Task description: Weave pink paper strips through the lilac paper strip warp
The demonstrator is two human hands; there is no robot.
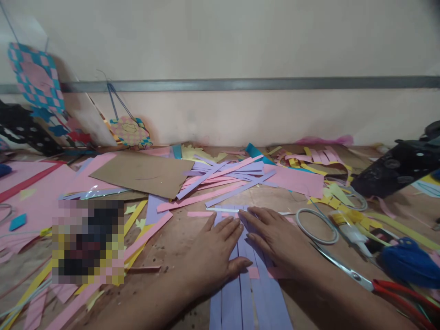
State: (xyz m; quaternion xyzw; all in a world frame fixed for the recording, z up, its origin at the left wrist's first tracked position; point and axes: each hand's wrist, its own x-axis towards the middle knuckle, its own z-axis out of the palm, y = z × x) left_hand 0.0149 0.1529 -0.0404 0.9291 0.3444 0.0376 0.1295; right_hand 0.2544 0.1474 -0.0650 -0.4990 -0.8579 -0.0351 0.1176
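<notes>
And it's flat palms now: left hand and right hand, fingers extended, gripping nothing, pressed over lavender paper strips lengthwise on the worktop, seemingly keeping them aligned with the pink crosspieces. No readable lettering anywhere.

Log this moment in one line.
left hand: palm down on purple strips | right hand: palm down, same strips | white strip: crosswise near hands | scissors: lying at right
</notes>
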